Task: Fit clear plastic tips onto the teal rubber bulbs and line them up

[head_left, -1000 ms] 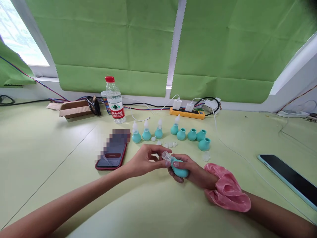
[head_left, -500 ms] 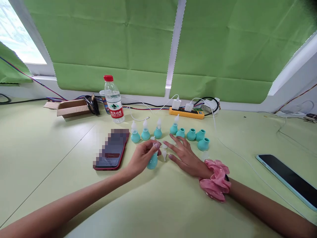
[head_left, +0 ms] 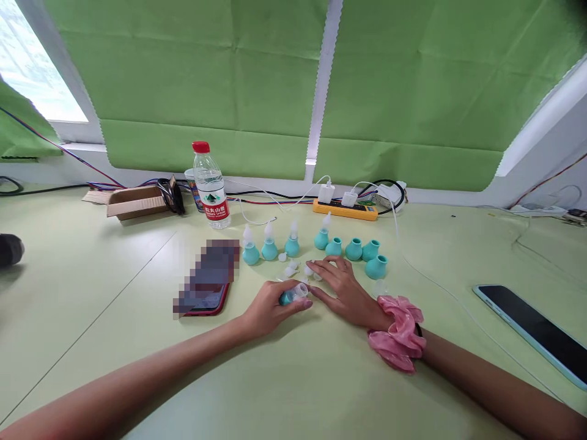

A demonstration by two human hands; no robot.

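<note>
My left hand [head_left: 270, 305] is closed around a teal squeeze bulb [head_left: 286, 297], tilted so that its clear plastic collar [head_left: 300, 291] points right, its open end showing. Just to the right, my right hand [head_left: 342, 287] reaches over small translucent white nozzle tips [head_left: 290, 269] lying on the table. Its fingers are apart, and the index fingertip is at a white tip [head_left: 309, 269]. Behind the hands, several teal bulbs with white nozzles fitted, such as one bulb [head_left: 269, 249], stand upright. Bare teal bulbs [head_left: 354, 249] with open necks sit at the right.
A phone in a red case [head_left: 215, 290] lies left, another phone [head_left: 532, 330] far right. At the back are a water bottle [head_left: 211, 195], an open cardboard box [head_left: 137, 203], and a yellow power strip [head_left: 345, 209] with white cables. A dark object [head_left: 10, 249] enters at the left edge.
My left hand has tipped the squeeze bulb from upright to pointing right, its collar now visible. My right fingers have drawn lower over the nozzle tips. A dark object has appeared at the left edge.
</note>
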